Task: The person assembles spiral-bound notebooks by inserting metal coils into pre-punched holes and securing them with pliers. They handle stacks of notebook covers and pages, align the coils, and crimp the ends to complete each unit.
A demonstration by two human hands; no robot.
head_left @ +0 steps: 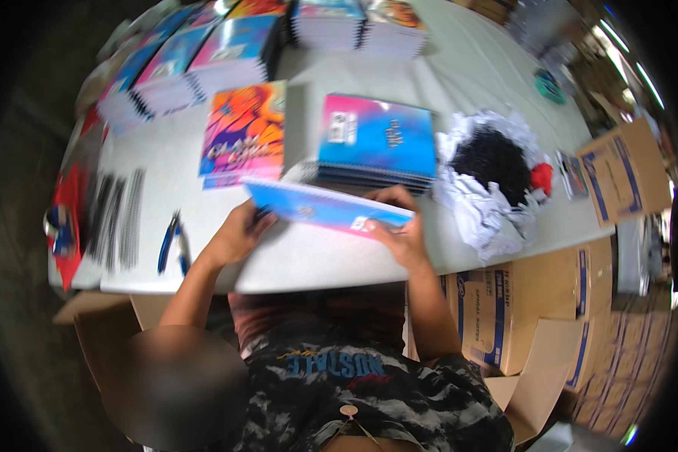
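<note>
Between my two hands a blue and pink notebook (320, 213) is held tilted above the table's near edge. My left hand (242, 230) grips its left end, and my right hand (401, 230) has the thumb on the near face at the right end. Just beyond it lies a stack of spiral notebooks (377, 139) with blue and pink covers. To the left of that stack rests an orange and pink illustrated cover (245, 134). Blue-handled pliers (175, 245) lie on the table left of my left hand.
Black and grey spiral binding coils (113, 218) lie at the left, beside a red packet (66, 226). Notebook stacks (230, 56) line the far left. A white bag of black scraps (493, 169) sits at the right. Cardboard boxes (527, 309) stand below the table's right side.
</note>
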